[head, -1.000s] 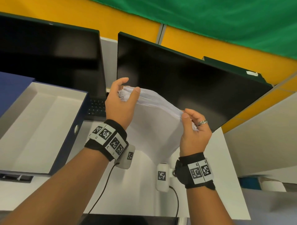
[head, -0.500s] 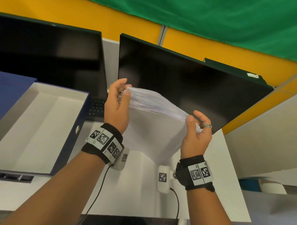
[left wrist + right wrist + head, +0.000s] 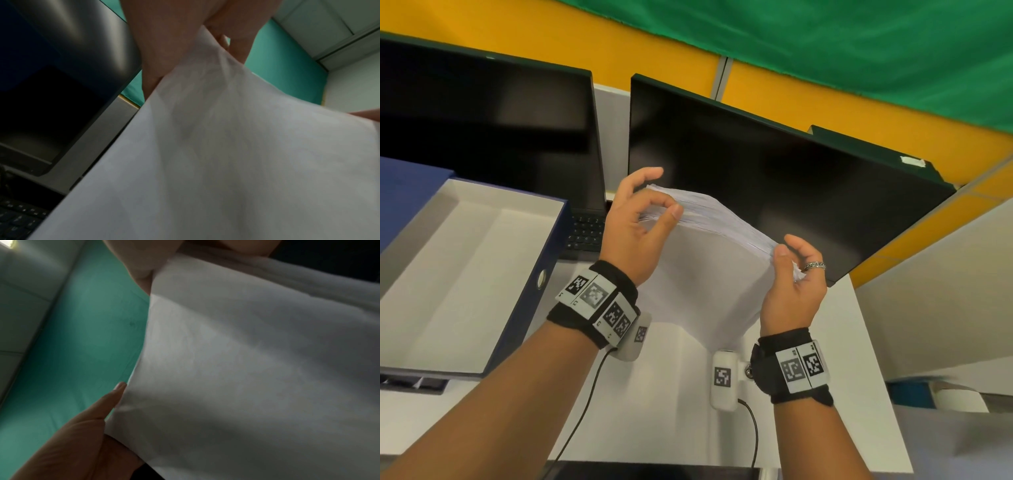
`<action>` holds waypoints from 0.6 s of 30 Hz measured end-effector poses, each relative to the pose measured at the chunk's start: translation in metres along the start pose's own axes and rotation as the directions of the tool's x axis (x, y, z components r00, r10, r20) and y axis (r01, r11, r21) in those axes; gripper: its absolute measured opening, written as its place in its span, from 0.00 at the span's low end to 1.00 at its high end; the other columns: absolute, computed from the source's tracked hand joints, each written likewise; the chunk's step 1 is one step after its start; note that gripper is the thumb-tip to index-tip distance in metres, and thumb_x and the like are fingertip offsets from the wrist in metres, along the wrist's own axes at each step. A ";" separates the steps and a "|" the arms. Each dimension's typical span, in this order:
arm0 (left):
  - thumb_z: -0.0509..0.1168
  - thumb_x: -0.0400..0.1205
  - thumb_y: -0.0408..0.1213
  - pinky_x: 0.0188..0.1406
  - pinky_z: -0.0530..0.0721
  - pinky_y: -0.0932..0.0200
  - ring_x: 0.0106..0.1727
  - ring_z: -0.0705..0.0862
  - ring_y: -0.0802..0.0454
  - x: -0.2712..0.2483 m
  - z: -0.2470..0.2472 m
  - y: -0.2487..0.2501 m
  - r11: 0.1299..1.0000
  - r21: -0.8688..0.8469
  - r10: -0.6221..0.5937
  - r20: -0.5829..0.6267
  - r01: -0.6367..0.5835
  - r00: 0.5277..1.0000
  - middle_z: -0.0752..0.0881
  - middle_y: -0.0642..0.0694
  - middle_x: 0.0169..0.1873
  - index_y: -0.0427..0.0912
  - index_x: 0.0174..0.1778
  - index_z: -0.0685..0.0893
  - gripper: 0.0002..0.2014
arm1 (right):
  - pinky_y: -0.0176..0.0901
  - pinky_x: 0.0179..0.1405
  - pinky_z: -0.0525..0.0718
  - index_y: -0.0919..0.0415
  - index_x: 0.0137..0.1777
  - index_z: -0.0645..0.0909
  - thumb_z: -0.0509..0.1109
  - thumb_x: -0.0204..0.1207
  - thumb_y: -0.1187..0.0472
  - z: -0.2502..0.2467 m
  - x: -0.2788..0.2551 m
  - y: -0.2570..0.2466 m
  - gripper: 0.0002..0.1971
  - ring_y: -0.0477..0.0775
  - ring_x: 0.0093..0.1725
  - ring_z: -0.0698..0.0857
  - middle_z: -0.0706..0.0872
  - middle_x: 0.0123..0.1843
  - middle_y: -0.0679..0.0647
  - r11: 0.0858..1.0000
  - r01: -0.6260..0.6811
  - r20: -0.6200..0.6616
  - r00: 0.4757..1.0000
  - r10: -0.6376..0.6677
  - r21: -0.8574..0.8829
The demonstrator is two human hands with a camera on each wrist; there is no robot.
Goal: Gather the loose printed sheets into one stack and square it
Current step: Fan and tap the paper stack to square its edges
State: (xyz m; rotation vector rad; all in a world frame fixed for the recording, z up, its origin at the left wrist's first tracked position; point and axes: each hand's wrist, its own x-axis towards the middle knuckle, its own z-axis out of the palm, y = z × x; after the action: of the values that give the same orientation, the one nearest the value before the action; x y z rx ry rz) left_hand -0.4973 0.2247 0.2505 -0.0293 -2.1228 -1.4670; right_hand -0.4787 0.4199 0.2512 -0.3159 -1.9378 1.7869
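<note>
Holding up a stack of paper (image 3: 709, 267) over the white desk (image 3: 671, 404), the left hand (image 3: 631, 233) and the right hand (image 3: 791, 287) are each pinching one top corner, fingers curled around it. Two dark screens (image 3: 774, 192) are standing just behind. An open blue box (image 3: 465, 274) is lying at the left, near a keyboard (image 3: 585, 233). Yellow walls (image 3: 808, 99) and a green cloth (image 3: 825, 41) are filling the back.

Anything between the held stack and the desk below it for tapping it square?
Nothing visible. The stack of sheets stands on edge, gripped at its top corners by the left hand and right hand. The white desk shows bare around it; the stack's bottom edge is hidden.
</note>
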 end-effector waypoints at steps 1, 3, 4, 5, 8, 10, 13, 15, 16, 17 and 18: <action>0.68 0.83 0.36 0.69 0.68 0.73 0.70 0.75 0.56 0.001 0.000 0.000 1.000 0.010 0.012 -0.014 -0.012 1.000 0.77 0.50 0.69 0.48 0.46 0.82 0.03 | 0.16 0.46 0.78 0.41 0.51 0.79 0.69 0.80 0.59 0.000 0.000 0.001 0.08 0.23 0.50 0.81 0.82 0.50 0.32 1.000 0.003 -0.004 1.000 -0.003 0.006; 0.66 0.83 0.32 0.66 0.68 0.79 0.68 0.77 0.55 0.002 0.002 -0.001 1.000 0.028 -0.001 -0.054 0.002 0.999 0.80 0.46 0.67 0.46 0.45 0.79 0.04 | 0.12 0.45 0.75 0.42 0.52 0.80 0.69 0.80 0.59 0.001 0.001 0.002 0.08 0.22 0.50 0.80 0.82 0.51 0.33 1.000 0.008 -0.008 1.000 -0.008 0.003; 0.65 0.83 0.30 0.63 0.67 0.82 0.66 0.77 0.55 0.003 0.003 0.000 1.000 0.016 -0.024 -0.069 0.025 0.997 0.80 0.45 0.66 0.45 0.45 0.78 0.05 | 0.12 0.45 0.76 0.42 0.52 0.80 0.69 0.81 0.59 0.002 0.001 0.002 0.08 0.22 0.50 0.80 0.82 0.51 0.33 1.000 0.009 -0.009 1.000 -0.009 -0.001; 0.64 0.82 0.28 0.60 0.68 0.84 0.64 0.78 0.56 0.004 0.005 0.001 0.998 -0.020 -0.060 -0.074 0.058 0.995 0.80 0.44 0.65 0.44 0.46 0.77 0.06 | 0.13 0.45 0.76 0.43 0.53 0.80 0.69 0.81 0.59 0.003 0.001 0.002 0.08 0.23 0.50 0.80 0.82 0.50 0.34 1.000 0.008 -0.011 1.000 -0.008 -0.001; 0.63 0.81 0.25 0.57 0.75 0.78 0.61 0.79 0.58 0.007 0.009 0.004 0.971 -0.173 -0.177 -0.063 0.163 0.982 0.80 0.47 0.62 0.42 0.57 0.76 0.11 | 0.13 0.43 0.76 0.46 0.53 0.80 0.69 0.81 0.61 0.005 0.001 0.001 0.08 0.23 0.49 0.81 0.82 0.49 0.35 1.000 0.015 -0.017 1.000 -0.015 0.009; 0.62 0.82 0.26 0.53 0.77 0.78 0.59 0.80 0.58 0.008 0.010 0.006 0.970 -0.174 -0.183 -0.079 0.168 0.980 0.80 0.50 0.59 0.41 0.62 0.77 0.13 | 0.14 0.40 0.77 0.49 0.54 0.80 0.70 0.79 0.62 0.005 0.001 -0.001 0.08 0.22 0.46 0.82 0.82 0.47 0.36 1.000 0.020 -0.012 1.000 -0.020 0.015; 0.58 0.86 0.30 0.50 0.76 0.80 0.57 0.80 0.57 0.008 0.010 0.002 0.963 -0.195 -0.208 -0.098 0.187 0.973 0.81 0.49 0.58 0.42 0.62 0.79 0.11 | 0.14 0.39 0.77 0.50 0.54 0.80 0.71 0.79 0.62 0.004 0.002 -0.001 0.08 0.23 0.45 0.82 0.83 0.46 0.36 1.000 0.020 -0.014 1.000 -0.020 0.008; 0.58 0.87 0.40 0.49 0.75 0.82 0.56 0.80 0.60 0.007 0.009 -0.004 0.956 -0.207 -0.226 -0.063 0.209 0.972 0.81 0.48 0.59 0.42 0.63 0.80 0.12 | 0.12 0.42 0.75 0.46 0.52 0.80 0.69 0.80 0.62 0.003 0.004 0.001 0.08 0.22 0.47 0.81 0.83 0.48 0.36 1.000 0.011 -0.026 1.000 -0.011 0.007; 0.58 0.86 0.46 0.51 0.74 0.83 0.57 0.80 0.61 0.005 0.009 -0.006 0.964 -0.185 -0.206 -0.054 0.192 0.977 0.82 0.48 0.60 0.41 0.62 0.81 0.15 | 0.11 0.43 0.75 0.46 0.53 0.80 0.69 0.80 0.62 0.002 0.004 0.002 0.08 0.21 0.48 0.80 0.82 0.49 0.35 1.000 0.005 -0.029 1.000 -0.005 0.009; 0.59 0.84 0.50 0.55 0.73 0.82 0.60 0.80 0.61 0.004 0.008 -0.006 0.974 -0.162 -0.173 -0.059 0.161 0.983 0.82 0.48 0.61 0.42 0.59 0.83 0.17 | 0.11 0.43 0.75 0.47 0.53 0.81 0.69 0.80 0.62 0.002 0.005 0.003 0.07 0.21 0.48 0.80 0.82 0.49 0.35 1.000 0.003 -0.029 1.000 -0.002 0.010; 0.60 0.83 0.50 0.60 0.73 0.79 0.63 0.80 0.60 0.003 0.008 -0.007 0.982 -0.143 -0.137 -0.077 0.125 0.988 0.82 0.49 0.63 0.43 0.55 0.84 0.16 | 0.13 0.45 0.76 0.47 0.54 0.81 0.69 0.80 0.61 0.002 0.005 0.004 0.07 0.22 0.49 0.80 0.82 0.49 0.35 1.000 0.002 -0.029 1.000 -0.002 0.005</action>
State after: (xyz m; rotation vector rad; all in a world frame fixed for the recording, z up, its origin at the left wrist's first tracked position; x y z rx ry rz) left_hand -0.5055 0.2283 0.2440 0.1234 -1.9842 -1.6591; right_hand -0.4842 0.4210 0.2480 -0.3356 -1.9130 1.7759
